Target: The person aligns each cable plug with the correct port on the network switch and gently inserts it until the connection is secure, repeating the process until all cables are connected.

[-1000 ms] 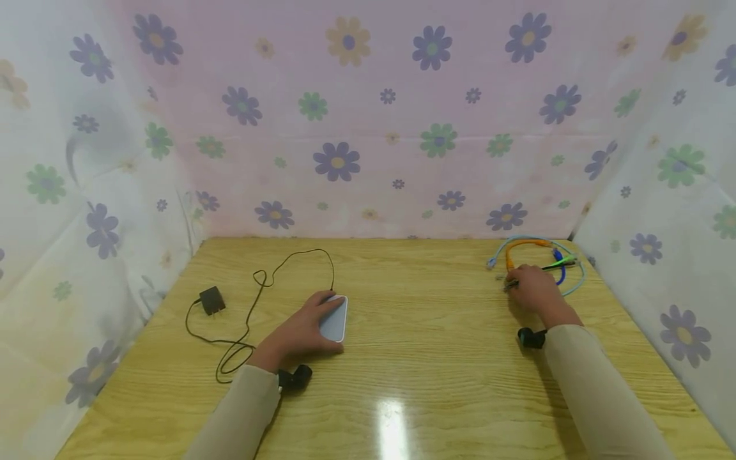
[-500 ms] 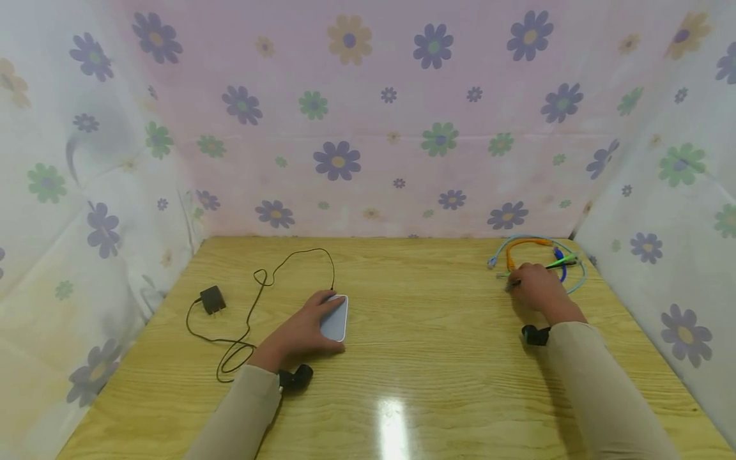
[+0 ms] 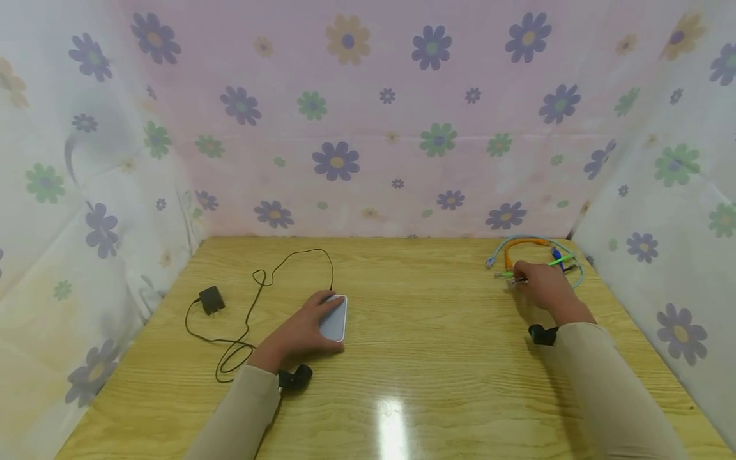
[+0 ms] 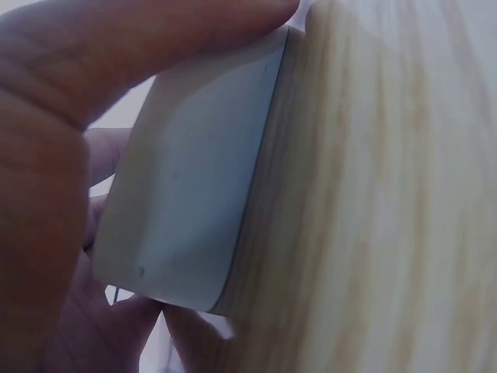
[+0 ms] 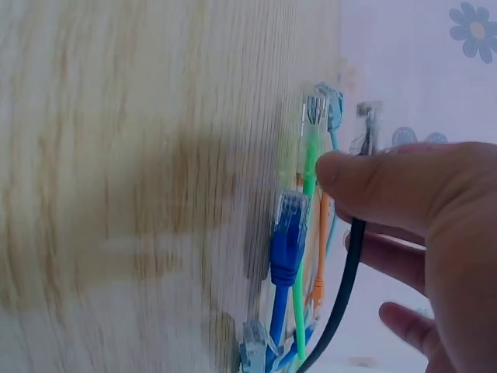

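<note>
My left hand (image 3: 305,329) grips a flat white box with rounded corners (image 3: 334,319), thumb at its near edge and fingers at the far one. A thin black cord (image 3: 332,268) runs into the box's far end. Over at the right, my right hand (image 3: 546,287) pinches a short black network cable (image 5: 352,260) just behind its clear plug, between thumb and fingers. In the right wrist view a green network cable (image 5: 309,172) and a blue one (image 5: 288,241) lie beside it, low at the table.
An orange cable (image 3: 526,240) and a light blue cable (image 3: 579,281) loop at the table's back right corner. A black power adapter (image 3: 211,299) with prongs lies at the left, its cord looped on the wooden table (image 3: 425,358). Flowered cloth (image 3: 397,153) encloses the back and sides.
My right hand has shifted slightly right and toward me, with the black cable still pinched. The green cable's plug end shows more now. My left hand and the white box have stayed put.
</note>
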`<state>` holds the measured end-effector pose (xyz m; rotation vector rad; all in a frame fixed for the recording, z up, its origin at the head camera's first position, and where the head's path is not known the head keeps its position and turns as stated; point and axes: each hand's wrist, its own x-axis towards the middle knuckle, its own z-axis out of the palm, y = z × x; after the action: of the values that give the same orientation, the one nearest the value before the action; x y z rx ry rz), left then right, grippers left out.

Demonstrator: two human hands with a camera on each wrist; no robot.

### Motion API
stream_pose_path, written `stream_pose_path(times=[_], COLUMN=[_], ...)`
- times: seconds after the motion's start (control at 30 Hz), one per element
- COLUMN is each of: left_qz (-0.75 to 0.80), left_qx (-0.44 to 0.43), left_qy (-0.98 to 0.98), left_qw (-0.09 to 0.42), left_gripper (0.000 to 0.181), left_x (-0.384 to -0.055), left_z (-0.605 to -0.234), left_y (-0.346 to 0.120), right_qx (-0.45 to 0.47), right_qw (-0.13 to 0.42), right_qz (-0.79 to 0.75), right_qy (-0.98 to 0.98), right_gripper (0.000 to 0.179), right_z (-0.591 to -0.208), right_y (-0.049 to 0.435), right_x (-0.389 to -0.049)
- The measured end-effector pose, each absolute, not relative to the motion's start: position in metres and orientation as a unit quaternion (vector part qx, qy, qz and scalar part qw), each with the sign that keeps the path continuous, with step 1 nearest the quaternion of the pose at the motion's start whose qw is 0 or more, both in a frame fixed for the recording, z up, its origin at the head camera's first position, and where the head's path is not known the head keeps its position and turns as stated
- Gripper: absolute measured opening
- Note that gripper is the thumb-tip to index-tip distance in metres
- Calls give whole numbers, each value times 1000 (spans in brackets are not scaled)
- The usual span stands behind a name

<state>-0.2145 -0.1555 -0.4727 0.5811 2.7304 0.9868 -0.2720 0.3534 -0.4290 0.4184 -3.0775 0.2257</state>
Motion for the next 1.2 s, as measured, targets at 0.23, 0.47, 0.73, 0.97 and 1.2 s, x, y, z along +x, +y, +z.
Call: stream_pose_path(times=[0.23, 0.47, 0.73, 0.97, 1.2], left_qz=[331, 344, 350, 346, 343], left_qx=[201, 192, 195, 199, 201], left_qy=[918, 915, 912, 912, 913], left_qw=[85, 93, 90, 89, 88], left_gripper=[95, 96, 96, 96, 95], left_x=[-215, -214, -214, -213, -213], left_z=[-475, -475, -479, -478, -478], left_y=[-157, -157, -159, -159, -159], right_qx=[142, 166, 145, 153, 164], right_qw=[31, 77, 52, 53, 46], right_qz=[87, 73, 132, 167, 179], right_qy=[-985, -980, -979, -973, -969], right_gripper=[15, 21, 26, 24, 25], right_z=[-427, -428, -435, -442, -452], right_y=[353, 347, 336, 322, 309], right_x=[-268, -265, -256, -251, -247])
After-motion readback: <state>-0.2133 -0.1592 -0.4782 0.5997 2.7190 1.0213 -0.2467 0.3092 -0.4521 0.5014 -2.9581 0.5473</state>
